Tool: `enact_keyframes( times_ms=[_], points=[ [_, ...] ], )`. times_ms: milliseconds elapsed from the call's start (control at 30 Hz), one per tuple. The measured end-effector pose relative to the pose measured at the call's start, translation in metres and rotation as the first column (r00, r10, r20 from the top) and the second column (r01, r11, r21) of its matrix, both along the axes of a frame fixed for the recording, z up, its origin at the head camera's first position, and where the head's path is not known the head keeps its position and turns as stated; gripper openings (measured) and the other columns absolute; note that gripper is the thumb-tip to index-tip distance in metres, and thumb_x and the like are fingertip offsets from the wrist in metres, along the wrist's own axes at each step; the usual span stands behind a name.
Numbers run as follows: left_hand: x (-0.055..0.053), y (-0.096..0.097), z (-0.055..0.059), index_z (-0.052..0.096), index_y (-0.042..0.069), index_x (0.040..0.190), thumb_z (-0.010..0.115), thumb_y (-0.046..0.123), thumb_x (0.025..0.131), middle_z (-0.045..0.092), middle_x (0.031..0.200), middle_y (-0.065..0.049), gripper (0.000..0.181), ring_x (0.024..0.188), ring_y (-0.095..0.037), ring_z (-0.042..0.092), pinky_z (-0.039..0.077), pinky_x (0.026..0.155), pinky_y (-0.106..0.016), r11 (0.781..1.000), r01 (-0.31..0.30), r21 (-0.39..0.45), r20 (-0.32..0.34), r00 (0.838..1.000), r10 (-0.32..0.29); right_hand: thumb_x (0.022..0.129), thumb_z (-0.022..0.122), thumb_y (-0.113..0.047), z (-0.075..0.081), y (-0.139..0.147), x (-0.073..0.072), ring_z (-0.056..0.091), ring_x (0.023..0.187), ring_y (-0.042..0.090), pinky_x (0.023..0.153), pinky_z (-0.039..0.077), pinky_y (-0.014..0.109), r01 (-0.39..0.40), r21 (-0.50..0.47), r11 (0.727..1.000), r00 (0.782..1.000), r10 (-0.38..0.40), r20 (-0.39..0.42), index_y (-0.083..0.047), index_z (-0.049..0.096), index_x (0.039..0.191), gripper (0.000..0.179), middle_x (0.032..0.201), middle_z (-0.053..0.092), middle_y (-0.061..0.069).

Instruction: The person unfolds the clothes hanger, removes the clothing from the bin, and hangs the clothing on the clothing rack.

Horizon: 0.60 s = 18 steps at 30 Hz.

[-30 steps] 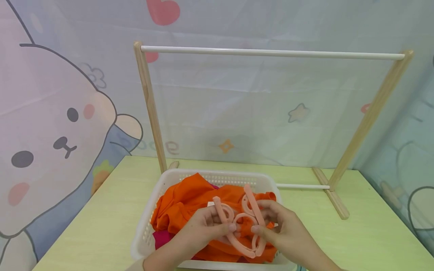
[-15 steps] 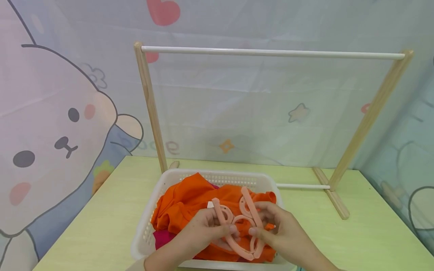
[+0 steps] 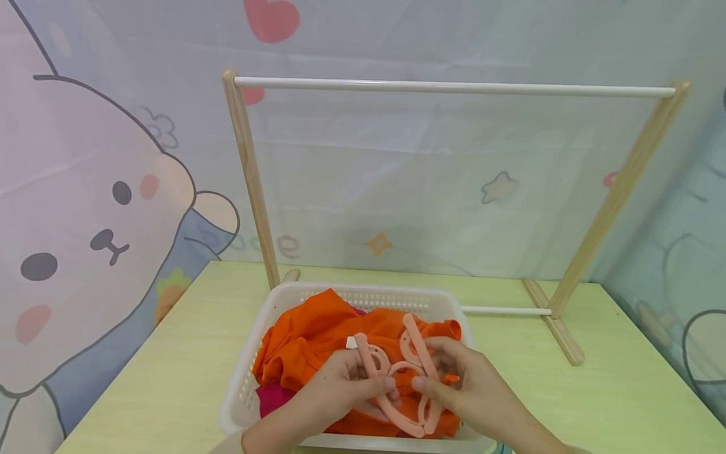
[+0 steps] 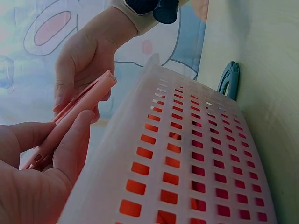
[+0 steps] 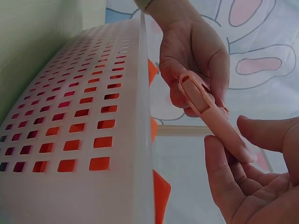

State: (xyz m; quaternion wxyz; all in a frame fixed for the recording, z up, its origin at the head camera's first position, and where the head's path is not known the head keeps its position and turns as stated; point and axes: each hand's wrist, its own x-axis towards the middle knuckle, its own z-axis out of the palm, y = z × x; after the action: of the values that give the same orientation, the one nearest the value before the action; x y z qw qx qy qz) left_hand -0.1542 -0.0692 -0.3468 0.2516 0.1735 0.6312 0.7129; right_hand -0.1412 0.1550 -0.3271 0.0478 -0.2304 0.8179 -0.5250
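Observation:
A pink folding clothes hanger (image 3: 416, 337) with ring-shaped inner parts is held over the basket in the head view. Its two arms stand folded toward each other and meet at the bottom. My left hand (image 3: 343, 384) pinches the left arm between thumb and fingers. The right arm is pinched by my right hand (image 3: 473, 391). Both wrist views show the hanger edge-on, beside the basket wall. Below it, orange cloth (image 3: 323, 315) fills the white basket (image 3: 251, 353), with a magenta piece (image 3: 272, 398) at the lower left. A small white tag (image 3: 351, 342) shows near my left fingers.
Behind the basket stands a rack with a white top rod (image 3: 454, 87), wooden posts (image 3: 252, 170) and a low white bar (image 3: 505, 311). A teal curved object (image 4: 229, 79) lies on the table (image 3: 624, 378) by the basket. A printed cloth backdrop (image 3: 363, 189) hangs behind.
The hanger has dropped slightly and its right arm has shifted a little left, along with my right thumb. Both hands keep hold of it; basket and rack stay put.

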Motion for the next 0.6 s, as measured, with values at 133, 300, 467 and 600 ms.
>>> enact_keyframes(
  times_ms=[133, 300, 467, 600],
  points=[
    [0.000, 0.000, -0.001, 0.057, -0.011, 0.103, 0.061, 0.008, 0.094, 0.069, 0.088, -0.009, 0.022, 0.082, -0.019, 0.070, 0.058, 0.074, -0.037, 1.000, 0.008, -0.001, 0.007, 1.000, -0.008, 0.092, 0.068, -0.022, 0.002, 0.001, -0.003, 0.062, 0.081, 0.014, 0.065, 0.054, 0.026, 0.005, 0.026, 1.000, 1.000, -0.004, -0.027, -0.002, 0.056, 0.125, 0.041, 0.094, 0.067, 0.005],
    [0.001, 0.001, 0.000, 0.055, -0.011, 0.100, 0.062, 0.006, 0.093, 0.068, 0.086, -0.008, 0.019, 0.080, -0.018, 0.070, 0.058, 0.074, -0.038, 0.998, 0.054, 0.020, 0.020, 0.998, -0.055, 0.092, 0.067, -0.025, 0.007, 0.003, -0.007, 0.062, 0.083, 0.016, 0.068, 0.053, 0.026, 0.025, 0.025, 0.999, 0.999, -0.025, -0.032, -0.003, 0.057, 0.125, 0.042, 0.094, 0.066, 0.004],
    [0.003, 0.001, 0.001, 0.056, -0.007, 0.097, 0.061, 0.005, 0.093, 0.068, 0.082, -0.007, 0.013, 0.075, -0.016, 0.068, 0.058, 0.073, -0.038, 0.995, 0.101, 0.012, 0.032, 0.994, -0.101, 0.093, 0.066, -0.023, 0.010, 0.003, -0.009, 0.062, 0.086, 0.018, 0.066, 0.056, 0.028, 0.037, -0.007, 0.999, 0.999, -0.037, -0.029, 0.001, 0.055, 0.126, 0.043, 0.095, 0.066, 0.007],
    [0.004, 0.001, 0.000, 0.059, -0.003, 0.096, 0.061, 0.005, 0.094, 0.069, 0.083, -0.009, 0.009, 0.077, -0.016, 0.069, 0.058, 0.073, -0.036, 0.993, 0.118, -0.007, 0.031, 0.993, -0.117, 0.094, 0.065, -0.022, 0.011, 0.003, -0.009, 0.061, 0.082, 0.016, 0.063, 0.056, 0.029, 0.036, -0.019, 0.999, 0.999, -0.036, -0.038, 0.001, 0.057, 0.124, 0.039, 0.094, 0.065, 0.010]
  ],
)
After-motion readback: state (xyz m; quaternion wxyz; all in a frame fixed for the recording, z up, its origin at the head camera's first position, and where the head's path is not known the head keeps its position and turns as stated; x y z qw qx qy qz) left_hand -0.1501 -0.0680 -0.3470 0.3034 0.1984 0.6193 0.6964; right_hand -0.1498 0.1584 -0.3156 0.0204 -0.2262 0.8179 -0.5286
